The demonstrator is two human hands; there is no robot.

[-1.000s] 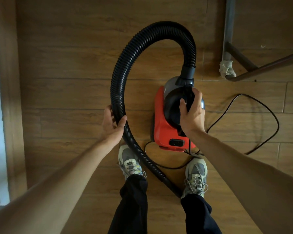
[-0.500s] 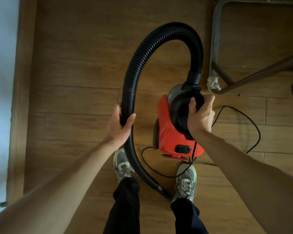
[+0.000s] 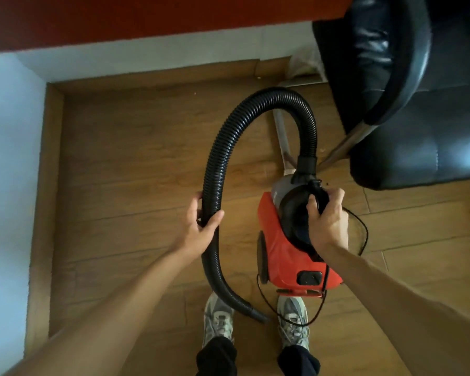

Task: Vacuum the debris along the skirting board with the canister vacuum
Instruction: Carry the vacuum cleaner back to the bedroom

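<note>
A person stands on a wooden floor [image 3: 136, 164] in a room corner, looking down at one canister vacuum [image 3: 280, 248] just in front of two grey shoes [image 3: 218, 318]. The vacuum has a red body, a black domed top with a handle, a grey front end and one black wheel showing on its left side. One black ribbed hose [image 3: 217, 164] rises from the front of the vacuum, arches high over the floor and curves back down, its open end lying between the shoes. One thin black cord [image 3: 362, 234] loops on the floor to the right and around the back of the vacuum.

The left hand [image 3: 201, 226] is wrapped around the hose midway along its length. The right hand [image 3: 327, 221] is closed on the handle on top of the vacuum.

A wooden skirting board [image 3: 152, 74] runs along the pale walls at the left and far sides; a few small specks lie near it. One black padded chair [image 3: 418, 90] with a metal frame stands to the right, close to the vacuum's front.
</note>
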